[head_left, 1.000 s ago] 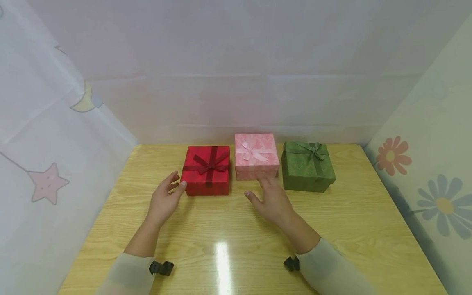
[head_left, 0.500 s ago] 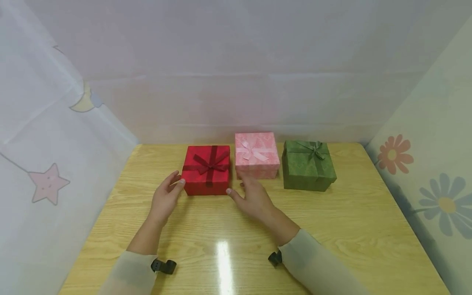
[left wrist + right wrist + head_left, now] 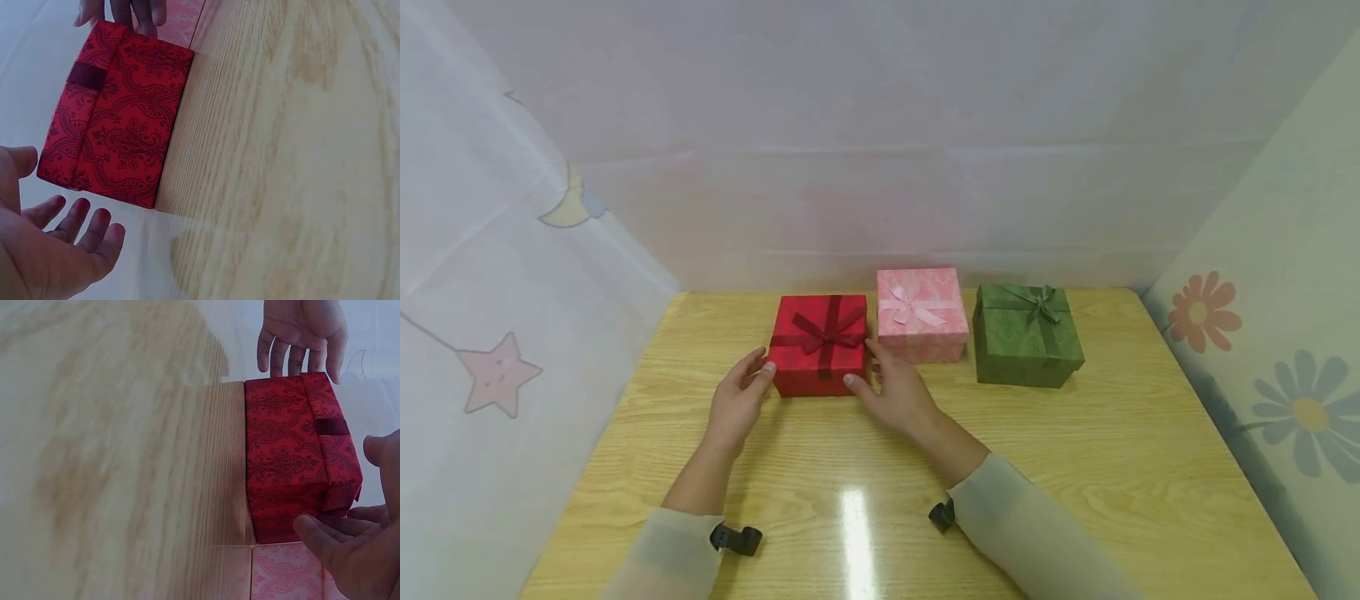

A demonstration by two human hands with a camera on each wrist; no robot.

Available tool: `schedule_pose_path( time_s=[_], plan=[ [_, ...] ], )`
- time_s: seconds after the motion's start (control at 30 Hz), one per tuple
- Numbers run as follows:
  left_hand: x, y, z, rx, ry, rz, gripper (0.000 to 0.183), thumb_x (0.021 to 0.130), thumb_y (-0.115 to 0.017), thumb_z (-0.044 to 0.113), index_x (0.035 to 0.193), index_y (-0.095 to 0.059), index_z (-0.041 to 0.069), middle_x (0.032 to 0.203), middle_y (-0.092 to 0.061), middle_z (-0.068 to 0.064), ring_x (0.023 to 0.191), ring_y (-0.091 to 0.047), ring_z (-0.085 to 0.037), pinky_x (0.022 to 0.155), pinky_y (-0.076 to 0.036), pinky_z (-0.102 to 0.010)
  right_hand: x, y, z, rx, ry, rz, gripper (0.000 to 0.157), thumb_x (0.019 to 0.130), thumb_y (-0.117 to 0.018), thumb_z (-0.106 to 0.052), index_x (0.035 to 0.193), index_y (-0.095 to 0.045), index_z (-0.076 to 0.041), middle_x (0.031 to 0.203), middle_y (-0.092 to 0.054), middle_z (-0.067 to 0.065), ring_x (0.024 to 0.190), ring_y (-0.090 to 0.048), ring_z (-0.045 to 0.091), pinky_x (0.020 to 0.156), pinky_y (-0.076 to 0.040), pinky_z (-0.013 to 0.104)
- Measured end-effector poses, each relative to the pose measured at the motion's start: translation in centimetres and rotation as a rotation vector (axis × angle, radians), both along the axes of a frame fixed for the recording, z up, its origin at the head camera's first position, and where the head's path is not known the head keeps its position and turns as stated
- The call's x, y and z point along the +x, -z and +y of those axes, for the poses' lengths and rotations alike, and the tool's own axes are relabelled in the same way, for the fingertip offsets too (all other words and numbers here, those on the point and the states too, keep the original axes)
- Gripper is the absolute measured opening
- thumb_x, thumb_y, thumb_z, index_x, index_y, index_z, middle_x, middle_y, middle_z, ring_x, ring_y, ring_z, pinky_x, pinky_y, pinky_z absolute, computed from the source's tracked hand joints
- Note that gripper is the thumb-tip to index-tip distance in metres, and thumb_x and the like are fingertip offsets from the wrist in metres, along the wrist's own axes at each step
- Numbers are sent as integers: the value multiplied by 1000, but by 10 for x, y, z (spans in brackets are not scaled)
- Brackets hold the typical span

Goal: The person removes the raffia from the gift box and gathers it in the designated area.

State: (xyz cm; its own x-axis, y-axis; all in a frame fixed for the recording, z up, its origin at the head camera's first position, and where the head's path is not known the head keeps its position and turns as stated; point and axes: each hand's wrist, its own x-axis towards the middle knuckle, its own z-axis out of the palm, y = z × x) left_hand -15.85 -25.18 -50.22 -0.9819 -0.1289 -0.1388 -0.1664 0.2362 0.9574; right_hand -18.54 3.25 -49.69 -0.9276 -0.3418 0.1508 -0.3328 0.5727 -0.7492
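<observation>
A red gift box (image 3: 818, 346) with a dark red ribbon and bow sits on the table. At its left side is my left hand (image 3: 737, 404), fingers loosely bent; the left wrist view shows a small gap between these fingertips (image 3: 100, 219) and the box. My right hand (image 3: 901, 396) is at the box's right side, its fingers reaching into the space beside the pink box. In the right wrist view, a fingertip (image 3: 306, 525) lies against or very near the red box (image 3: 281, 450); contact is hard to tell. Neither hand grips anything.
A pink gift box (image 3: 921, 312) with a pink bow stands right of the red one, slightly further back. Beyond it is a green gift box (image 3: 1028, 337). All rest on a wooden table (image 3: 805, 500), with printed cloth (image 3: 880, 200) behind and at both sides.
My right hand has moved left, from in front of the pink box to the red box's right side. The left hand has barely shifted, and the boxes have stayed put.
</observation>
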Motion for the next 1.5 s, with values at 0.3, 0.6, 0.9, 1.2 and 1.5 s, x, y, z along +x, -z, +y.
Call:
schedule_pose_path(
  time_s=[0.3,0.6,0.9,1.2,1.5],
  plan=[
    [-1,0,2,-37,-10,0,68,101,-58,59,157,-48,20,152,-52,-5,131,-49,-23,110,-45,-51,-6,0,-6,-24,31,-16,73,102,-63,-46,157,-40,-3,135,-66,18,114,-70,29,98,-56,42],
    [-3,1,1,0,-18,-23,62,105,-60,47,157,-46,17,153,-51,-7,133,-49,-21,113,-43,-48,-9,1,-11,-65,33,-4,68,102,-66,-35,154,-43,2,129,-69,15,112,-71,29,96,-57,40],
    [-4,3,1,7,-30,5,64,101,-63,52,156,-50,21,151,-53,-4,130,-49,-19,109,-47,-39,-10,1,-13,-114,41,-2,64,103,-65,-30,152,-44,6,123,-71,16,103,-74,20,90,-59,34],
    [-3,-5,3,29,-45,-37,64,100,-64,53,155,-50,25,148,-52,-3,125,-49,-18,93,-50,-31,-9,-6,-13,-78,56,12,65,103,-63,-33,154,-44,2,127,-70,13,108,-71,19,95,-57,36],
    [0,-17,5,19,-56,-15,64,100,-64,54,156,-49,27,150,-53,-2,133,-49,-18,96,-48,-31,-7,-15,-12,-50,58,74,64,103,-64,-33,154,-45,1,127,-71,13,113,-69,20,97,-56,35]
  ],
)
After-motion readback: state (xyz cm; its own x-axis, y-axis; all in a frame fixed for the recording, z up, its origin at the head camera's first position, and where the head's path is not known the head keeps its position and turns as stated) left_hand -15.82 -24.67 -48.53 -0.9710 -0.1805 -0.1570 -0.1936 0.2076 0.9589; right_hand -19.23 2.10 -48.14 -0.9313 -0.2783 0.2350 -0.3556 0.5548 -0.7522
